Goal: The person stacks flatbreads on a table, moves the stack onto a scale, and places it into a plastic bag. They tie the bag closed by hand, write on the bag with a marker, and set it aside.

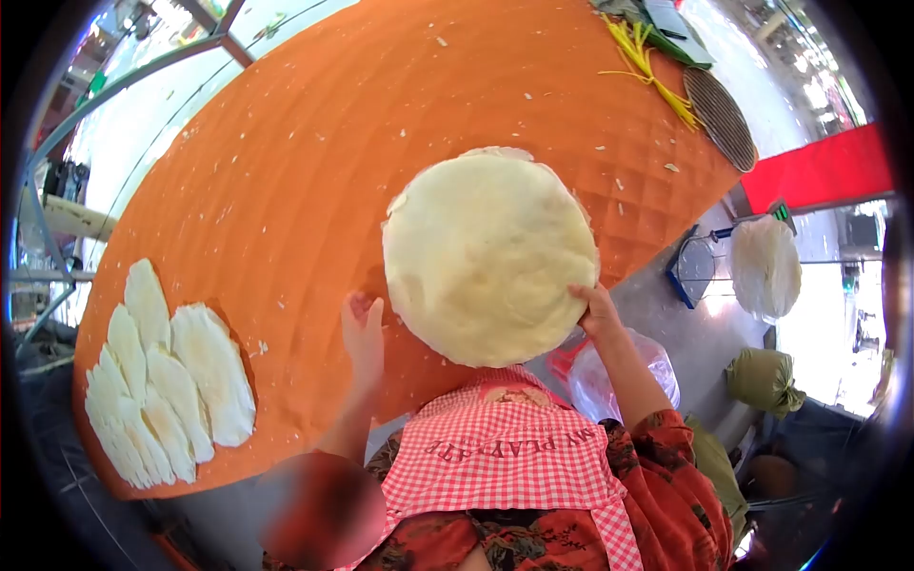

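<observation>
A large round pale flatbread [490, 257] lies over the orange cloth near my body, with ragged edges that look like several thin layers. My right hand [594, 309] grips its lower right rim, thumb on top and the other fingers mostly hidden beneath. Just off the lower left rim is my left hand [364, 328], raised with its fingers apart and nothing in it. Farther left, several white flat pieces [176, 390] overlap in a fanned group on the cloth.
The orange cloth [314, 190] carries scattered crumbs. At the far right corner are yellow strips [647, 71] and a ribbed oval mat [721, 116]. Beyond the right edge stand a bag of pale rounds [766, 266], a blue-framed scale [693, 271] and a green sack [764, 381].
</observation>
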A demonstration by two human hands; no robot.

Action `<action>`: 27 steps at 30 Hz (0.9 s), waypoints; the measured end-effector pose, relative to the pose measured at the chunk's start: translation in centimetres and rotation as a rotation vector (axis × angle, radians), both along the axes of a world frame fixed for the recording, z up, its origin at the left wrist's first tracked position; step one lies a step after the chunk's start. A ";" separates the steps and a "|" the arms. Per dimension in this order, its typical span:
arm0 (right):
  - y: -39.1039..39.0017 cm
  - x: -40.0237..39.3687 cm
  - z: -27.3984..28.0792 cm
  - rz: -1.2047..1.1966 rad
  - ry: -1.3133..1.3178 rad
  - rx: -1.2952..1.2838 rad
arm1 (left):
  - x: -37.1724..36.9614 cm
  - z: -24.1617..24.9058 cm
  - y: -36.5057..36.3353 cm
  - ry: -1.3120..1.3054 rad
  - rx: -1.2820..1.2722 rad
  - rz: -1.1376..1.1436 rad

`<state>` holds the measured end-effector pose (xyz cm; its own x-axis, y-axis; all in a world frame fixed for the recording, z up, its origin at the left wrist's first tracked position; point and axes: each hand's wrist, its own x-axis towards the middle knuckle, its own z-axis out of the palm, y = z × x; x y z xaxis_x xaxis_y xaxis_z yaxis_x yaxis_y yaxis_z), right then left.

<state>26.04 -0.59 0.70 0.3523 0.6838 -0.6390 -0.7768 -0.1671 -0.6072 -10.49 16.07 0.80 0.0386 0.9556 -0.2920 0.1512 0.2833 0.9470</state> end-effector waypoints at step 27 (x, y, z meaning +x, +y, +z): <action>7.5 39.2 15.8 0.446 -0.767 0.376 | 35.0 5.3 -3.2 -0.876 -0.540 -0.269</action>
<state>65.22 6.95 16.45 0.2411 0.9690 -0.0549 -0.0579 -0.0421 -0.9974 24.46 12.83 6.11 0.6317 0.6362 -0.4429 -0.4024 0.7574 0.5141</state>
